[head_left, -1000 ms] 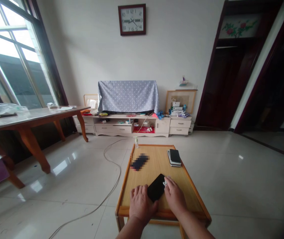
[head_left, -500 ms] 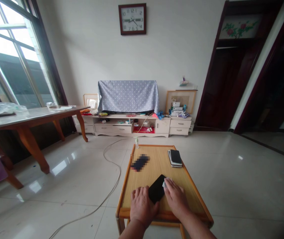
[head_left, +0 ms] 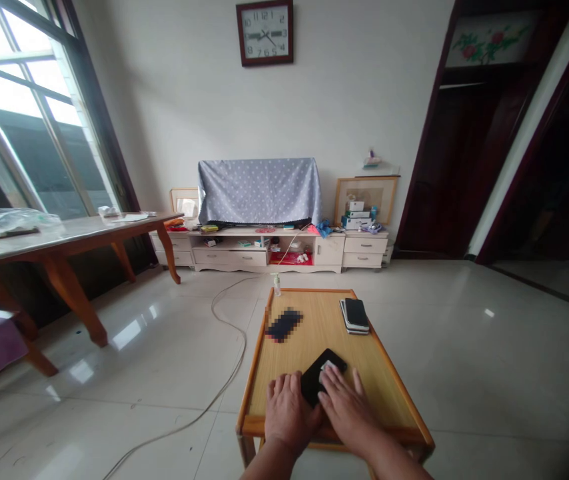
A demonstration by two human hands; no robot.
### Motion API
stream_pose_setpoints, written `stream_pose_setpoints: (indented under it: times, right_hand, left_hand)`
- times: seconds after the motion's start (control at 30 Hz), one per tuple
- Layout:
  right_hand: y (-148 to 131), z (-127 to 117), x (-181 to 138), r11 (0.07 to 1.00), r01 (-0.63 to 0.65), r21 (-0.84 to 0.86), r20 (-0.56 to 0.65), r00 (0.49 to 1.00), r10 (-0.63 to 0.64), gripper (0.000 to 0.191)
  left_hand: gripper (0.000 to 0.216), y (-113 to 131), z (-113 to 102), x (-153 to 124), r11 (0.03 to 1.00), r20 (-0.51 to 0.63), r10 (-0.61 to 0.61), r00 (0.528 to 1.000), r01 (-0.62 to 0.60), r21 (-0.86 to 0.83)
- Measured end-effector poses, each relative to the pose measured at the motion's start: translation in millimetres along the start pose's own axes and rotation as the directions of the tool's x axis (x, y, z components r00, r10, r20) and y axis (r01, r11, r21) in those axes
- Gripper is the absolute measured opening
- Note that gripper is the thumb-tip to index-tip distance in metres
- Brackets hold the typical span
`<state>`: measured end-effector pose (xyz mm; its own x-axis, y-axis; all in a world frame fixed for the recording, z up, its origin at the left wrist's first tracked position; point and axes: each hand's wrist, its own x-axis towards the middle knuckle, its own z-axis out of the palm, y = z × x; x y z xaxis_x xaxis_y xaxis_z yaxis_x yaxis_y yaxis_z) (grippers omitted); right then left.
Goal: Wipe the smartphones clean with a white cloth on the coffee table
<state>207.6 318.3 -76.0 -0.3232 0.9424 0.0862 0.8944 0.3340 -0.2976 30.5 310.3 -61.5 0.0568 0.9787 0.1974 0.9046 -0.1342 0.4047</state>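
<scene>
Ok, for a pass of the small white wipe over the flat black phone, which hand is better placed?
Probably the right hand: its fingers lie on the wipe, over the phone. The left hand is at the phone's near end.

Wooden table [head_left: 317,320], black phone [head_left: 314,379], stacked devices [head_left: 356,312]

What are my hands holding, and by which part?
Your left hand grips the black phone by its near end; your right hand presses a small white wipe against it with the fingertips; whether pinched, I can't tell.
</scene>
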Motion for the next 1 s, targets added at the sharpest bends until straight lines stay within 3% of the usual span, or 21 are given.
stream_pose_setpoints:
  times: [0.07,0.13,0.3,0.37,0.57,0.73,0.8,0.87,1.0]
  right_hand:
    - [-12.2,-4.4,-4.5,0.987,0.147,0.06,0.049,0.987,-0.15,0.06]
    - [-13.9,-9.7,-3.5,0.974,0.21,0.084,0.069,0.974,-0.216,0.057]
    - [10.7,-22.4,15.8,0.999,-0.042,-0.015,-0.032,0.999,0.042,0.06]
    - [8.4,-21.8,17.0,0.997,-0.072,-0.026,-0.052,0.996,0.07,0.061]
    - [-27.4,-10.7,2.7,0.954,0.259,0.149,0.009,0.965,-0.263,0.049]
    - [4.6,-20.9,26.1,0.999,-0.038,0.04,-0.052,0.998,0.04,0.056]
    - [9.7,-21.4,30.6,0.997,-0.076,0.028,-0.065,0.995,0.077,0.058]
    - [1.1,-17.0,27.7,0.999,-0.013,0.039,-0.034,0.999,0.014,0.054]
    - [-22.3,-8.0,20.7,0.958,0.251,0.139,0.046,0.965,-0.259,0.051]
  left_hand:
    - [0.052,-0.1,1.4,0.9,1.0,0.019,-0.002,1.0,0.002,0.013]
    - [0.051,0.1,2.1,1.3,1.0,0.024,-0.004,1.0,0.004,0.016]
    - [0.063,2.1,0.2,0.9,1.0,0.002,0.002,1.0,-0.002,-0.011]
    - [0.065,2.0,-0.2,1.1,1.0,0.005,-0.001,1.0,0.001,-0.01]
    - [0.047,-0.6,1.9,3.5,1.0,0.033,0.0,0.999,0.001,-0.023]
    - [0.068,3.4,-0.7,2.3,0.999,0.015,-0.024,1.0,0.025,-0.03]
    - [0.073,3.3,-0.9,1.9,0.999,0.024,-0.022,0.999,0.023,-0.034]
    - [0.069,1.4,0.5,2.2,0.999,0.023,-0.032,0.999,0.033,-0.035]
    - [0.056,-3.0,4.6,3.2,0.999,0.015,-0.007,1.0,0.007,-0.048]
